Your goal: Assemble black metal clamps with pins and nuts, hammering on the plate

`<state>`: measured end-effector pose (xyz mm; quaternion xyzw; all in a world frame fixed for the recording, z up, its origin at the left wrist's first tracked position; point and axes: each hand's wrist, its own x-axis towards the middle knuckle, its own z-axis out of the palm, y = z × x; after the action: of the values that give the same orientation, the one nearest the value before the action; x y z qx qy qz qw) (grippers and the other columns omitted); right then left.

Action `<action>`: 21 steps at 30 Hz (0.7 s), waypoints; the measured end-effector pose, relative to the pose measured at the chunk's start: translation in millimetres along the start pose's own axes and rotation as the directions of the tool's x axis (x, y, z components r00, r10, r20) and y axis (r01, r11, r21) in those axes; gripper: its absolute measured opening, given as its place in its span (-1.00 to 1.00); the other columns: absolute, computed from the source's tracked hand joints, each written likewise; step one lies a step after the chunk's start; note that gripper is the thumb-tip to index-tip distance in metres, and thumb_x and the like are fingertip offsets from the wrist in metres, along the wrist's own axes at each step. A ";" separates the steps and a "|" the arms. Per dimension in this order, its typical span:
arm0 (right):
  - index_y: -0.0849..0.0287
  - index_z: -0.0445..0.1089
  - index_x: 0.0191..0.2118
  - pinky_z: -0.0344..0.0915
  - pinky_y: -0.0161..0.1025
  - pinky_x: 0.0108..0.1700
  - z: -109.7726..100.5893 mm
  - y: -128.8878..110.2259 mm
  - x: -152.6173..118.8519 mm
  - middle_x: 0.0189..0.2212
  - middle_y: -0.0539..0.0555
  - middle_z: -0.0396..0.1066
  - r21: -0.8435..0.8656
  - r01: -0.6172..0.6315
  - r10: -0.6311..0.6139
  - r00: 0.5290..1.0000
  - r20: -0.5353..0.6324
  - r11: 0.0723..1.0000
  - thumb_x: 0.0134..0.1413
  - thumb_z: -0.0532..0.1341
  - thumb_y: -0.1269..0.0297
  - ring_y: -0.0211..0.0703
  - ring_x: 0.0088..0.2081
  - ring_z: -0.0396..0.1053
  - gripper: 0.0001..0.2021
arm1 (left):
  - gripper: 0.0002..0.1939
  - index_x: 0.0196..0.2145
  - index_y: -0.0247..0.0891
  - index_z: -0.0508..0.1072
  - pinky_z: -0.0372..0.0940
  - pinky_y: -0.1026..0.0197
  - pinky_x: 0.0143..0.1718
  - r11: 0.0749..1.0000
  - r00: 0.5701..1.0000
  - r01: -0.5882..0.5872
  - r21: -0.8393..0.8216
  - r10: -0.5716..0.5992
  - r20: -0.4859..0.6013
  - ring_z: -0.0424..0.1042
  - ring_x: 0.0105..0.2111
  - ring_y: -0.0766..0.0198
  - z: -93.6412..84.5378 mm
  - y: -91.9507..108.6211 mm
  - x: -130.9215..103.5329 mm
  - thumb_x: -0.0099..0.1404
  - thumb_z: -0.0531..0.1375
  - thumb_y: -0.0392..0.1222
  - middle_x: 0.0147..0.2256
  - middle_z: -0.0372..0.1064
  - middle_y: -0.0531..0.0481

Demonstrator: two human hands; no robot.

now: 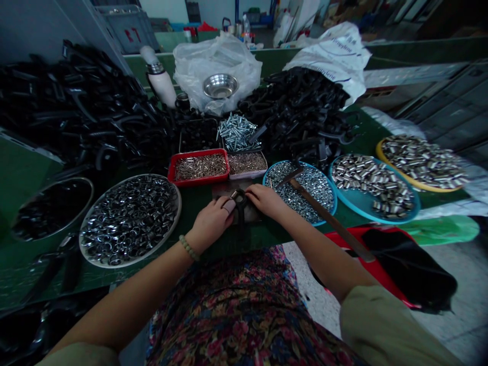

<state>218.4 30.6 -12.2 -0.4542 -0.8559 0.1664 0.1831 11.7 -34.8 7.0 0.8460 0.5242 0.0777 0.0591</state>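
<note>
Between my hands is a black plastic part [241, 207] with a ring-shaped end and a shiny metal ring in it, over a flat plate [253, 213] at the bench's front. My left hand [213, 218], with a beaded bracelet at the wrist, has its fingers closed round the left side of the part. From the other side my right hand [267, 201] pinches at the ring end; its fingertips are close together, and any small piece in them is too small to make out. A hammer [324, 211] lies across the blue tray of small metal pieces [334, 203], right of my right hand.
A round tray of metal rings [179, 203] stands left. Ahead are a red tray of pins [170, 175], a white tray [251, 174], and a pile of screws [237, 133]. Black parts [305, 112] heap behind. Metal sleeves fill a blue basin [353, 203] and a yellow basin [423, 183] at right.
</note>
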 end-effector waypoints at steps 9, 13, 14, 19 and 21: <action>0.21 0.42 -0.18 0.24 -0.18 -0.04 2.0 -8.4 -10.7 -0.23 0.13 0.45 0.089 -0.108 0.121 0.979 -0.162 0.990 0.24 0.08 0.37 -0.12 -0.13 0.38 -0.83 | -0.51 0.13 -0.14 0.25 0.31 0.15 -0.06 0.941 0.982 0.159 -0.297 -0.181 -0.046 0.36 -0.16 0.19 9.7 -7.5 -10.7 0.24 0.12 -0.33 -0.04 0.21 -0.10; 0.18 0.43 -0.16 0.21 -0.18 -0.03 9.9 -21.5 -11.0 -0.22 0.11 0.42 -0.088 -0.044 0.047 0.999 0.024 0.995 0.28 0.07 0.29 -0.12 -0.13 0.37 -0.80 | -0.54 0.11 -0.15 0.27 0.30 0.10 -0.01 0.904 0.948 0.207 -0.375 -0.281 -0.152 0.35 -0.10 0.16 9.8 -20.6 -21.0 0.25 0.12 -0.32 -0.04 0.20 -0.12; 0.19 0.43 -0.15 0.21 -0.21 -0.05 12.4 -24.1 -9.2 -0.22 0.12 0.41 -0.127 -0.006 0.013 0.998 0.057 0.992 0.29 0.06 0.28 -0.13 -0.14 0.36 -0.78 | -0.54 0.11 -0.16 0.27 0.30 0.10 0.01 0.899 0.941 0.212 -0.382 -0.294 -0.168 0.35 -0.09 0.15 10.1 -22.9 -23.6 0.26 0.12 -0.32 -0.04 0.20 -0.12; 0.22 0.40 -0.14 0.22 -0.24 -0.13 20.3 -32.6 3.5 -0.24 0.14 0.39 -0.317 0.148 -0.103 0.983 0.153 0.937 0.29 0.03 0.35 -0.10 -0.17 0.33 -0.79 | -0.53 0.13 -0.16 0.25 0.30 0.11 0.01 0.890 0.940 0.213 -0.403 -0.300 -0.165 0.36 -0.07 0.16 13.5 -26.5 -31.8 0.26 0.11 -0.33 -0.04 0.20 -0.12; 0.24 0.40 -0.18 0.21 -0.21 -0.15 20.7 -34.1 6.0 -0.24 0.16 0.38 -0.376 0.199 -0.136 0.973 0.187 0.905 0.28 0.03 0.38 -0.07 -0.18 0.32 -0.80 | -0.53 0.13 -0.15 0.24 0.31 0.12 0.00 0.888 0.940 0.220 -0.403 -0.304 -0.157 0.36 -0.08 0.16 13.8 -25.1 -32.9 0.27 0.11 -0.32 -0.03 0.20 -0.11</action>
<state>181.3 15.1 -14.0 -0.3917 -0.9194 0.0103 0.0342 -22.1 -53.3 -13.4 0.7260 0.6122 0.2602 0.1743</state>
